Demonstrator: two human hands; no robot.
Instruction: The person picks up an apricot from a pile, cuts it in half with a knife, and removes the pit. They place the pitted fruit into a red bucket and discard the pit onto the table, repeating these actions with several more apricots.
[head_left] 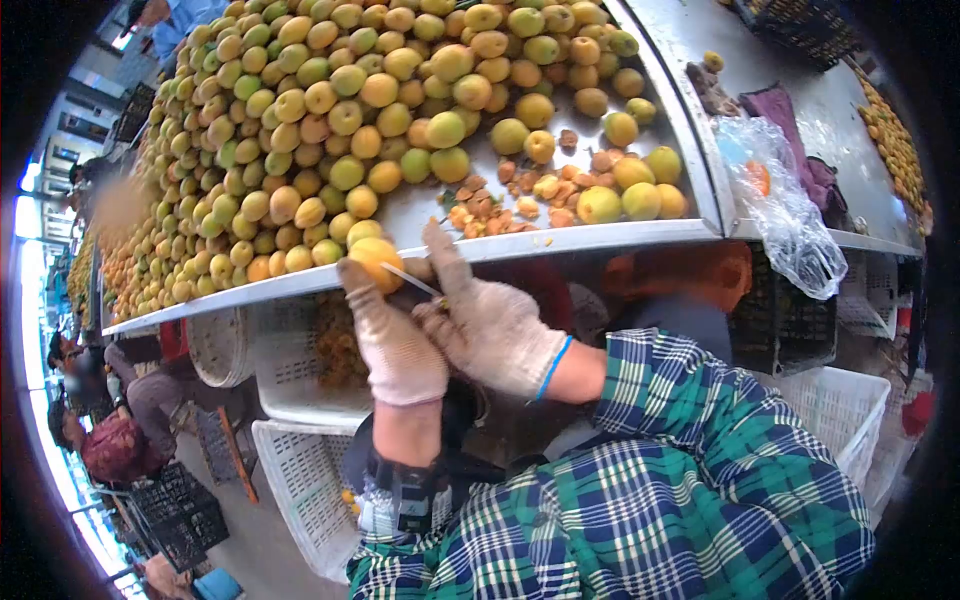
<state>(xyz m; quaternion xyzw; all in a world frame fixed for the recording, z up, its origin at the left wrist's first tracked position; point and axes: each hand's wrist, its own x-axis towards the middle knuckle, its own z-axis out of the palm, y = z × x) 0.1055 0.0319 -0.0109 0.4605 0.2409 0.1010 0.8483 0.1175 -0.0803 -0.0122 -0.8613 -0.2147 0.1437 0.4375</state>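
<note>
Fingers of the left hand clamped round the yellow fruit at the table edge, right hand closed on the knife, risks blade slipping into glove if fruit rolls.

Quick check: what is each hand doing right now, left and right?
Left hand: closed, holding a yellow fruit.
Right hand: closed, holding a knife.

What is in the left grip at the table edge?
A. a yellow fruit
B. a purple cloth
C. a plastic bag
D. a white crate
A: the gloved left grip closes on a fruit, yellow, while the right grip puts a blade to it.
</note>
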